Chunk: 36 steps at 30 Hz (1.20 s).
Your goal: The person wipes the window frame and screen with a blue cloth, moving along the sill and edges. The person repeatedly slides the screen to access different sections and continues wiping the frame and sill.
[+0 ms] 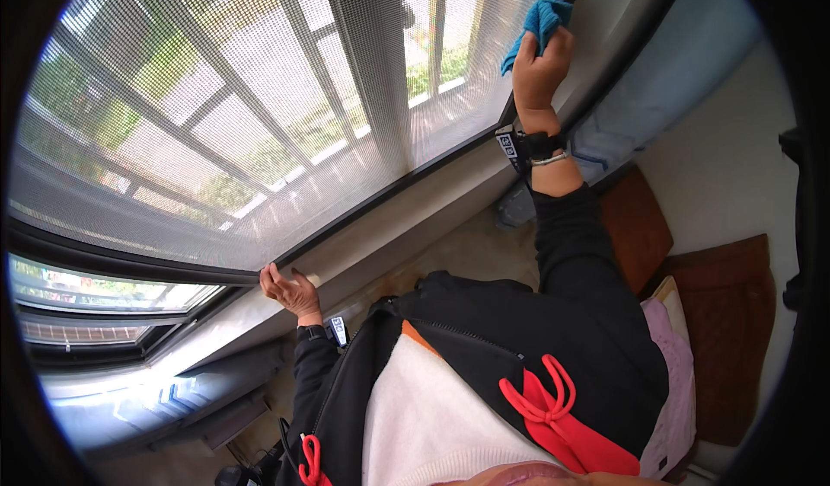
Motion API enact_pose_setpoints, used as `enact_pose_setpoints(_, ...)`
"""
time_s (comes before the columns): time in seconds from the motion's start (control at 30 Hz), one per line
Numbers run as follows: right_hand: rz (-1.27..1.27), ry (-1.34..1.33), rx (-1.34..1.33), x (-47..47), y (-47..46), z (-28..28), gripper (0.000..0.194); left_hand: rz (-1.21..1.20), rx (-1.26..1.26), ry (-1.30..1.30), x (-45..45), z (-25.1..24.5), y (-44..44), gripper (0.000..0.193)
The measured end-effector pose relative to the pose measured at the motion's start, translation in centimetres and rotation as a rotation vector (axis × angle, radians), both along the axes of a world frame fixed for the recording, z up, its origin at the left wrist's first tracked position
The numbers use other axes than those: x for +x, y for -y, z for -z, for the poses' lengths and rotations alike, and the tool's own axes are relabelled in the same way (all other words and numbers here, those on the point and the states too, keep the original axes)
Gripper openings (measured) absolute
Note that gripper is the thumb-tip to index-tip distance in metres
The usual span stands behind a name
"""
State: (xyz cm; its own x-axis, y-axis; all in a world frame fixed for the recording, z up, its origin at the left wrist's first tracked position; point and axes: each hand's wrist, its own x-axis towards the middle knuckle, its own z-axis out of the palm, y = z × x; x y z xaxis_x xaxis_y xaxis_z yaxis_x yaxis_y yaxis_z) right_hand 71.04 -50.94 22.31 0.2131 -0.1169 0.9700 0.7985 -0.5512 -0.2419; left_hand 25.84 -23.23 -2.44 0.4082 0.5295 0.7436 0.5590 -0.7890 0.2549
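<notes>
My right hand [541,71] grips a bunched blue cloth [543,22], which lies against the right side of a mesh window screen [259,97], by its dark frame. Low on the left, my left hand [292,291] rests with its fingertips on the bottom corner of the screen's dark frame [363,208]. Nothing can be seen held in that hand, and its fingers are slightly spread. Window bars show through the mesh. A strapped device [512,145] sits on my right wrist, beside a bracelet.
A pale window sill [402,210] runs below the frame. Light blue curtains hang at the right [668,77] and lower left [149,408]. Brown cushions [720,337] and a lilac cloth [668,369] lie on my right. A second window pane [110,285] is at the left.
</notes>
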Motion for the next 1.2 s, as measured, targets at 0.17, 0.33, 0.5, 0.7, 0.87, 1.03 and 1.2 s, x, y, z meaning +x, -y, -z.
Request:
enact_pose_setpoints(0.17, 0.022, -0.19, -0.052, -1.6, 0.7, 7.9, 0.039, -0.004, 0.002, 0.008, 0.1, 0.1, -0.1, 0.066)
enact_pose_setpoints(0.33, -0.098, -0.498, -0.076, -3.7, 2.6, 14.4, 0.038, -0.017, 0.009, 0.006, 0.1, 0.0, -0.1, 0.065)
enact_pose_setpoints(0.5, -0.099, -0.519, 0.057, -3.8, 3.5, 12.0, 0.027, -0.02, 0.007, 0.015, 0.2, 0.0, -0.1, 0.065)
enact_pose_setpoints(0.7, -0.064, -0.207, 0.096, -0.9, 4.6, 1.8, 0.028, -0.049, 0.003, 0.009, 0.4, 0.3, -0.1, 0.065)
enact_pose_setpoints(0.87, 0.1, -0.09, 0.012, 1.2, 2.9, 1.1, 0.034, -0.062, 0.002, 0.01, 0.4, 0.4, -0.1, 0.064)
enact_pose_setpoints(1.03, 0.078, -0.477, 0.118, 1.2, 3.2, 10.5, 0.036, -0.059, -0.008, 0.019, 0.4, 0.5, 0.0, 0.064)
enact_pose_setpoints(1.2, 0.15, -0.71, 0.054, 1.1, 4.2, 19.0, 0.034, -0.057, -0.014, 0.006, 0.3, 0.4, 0.0, 0.065)
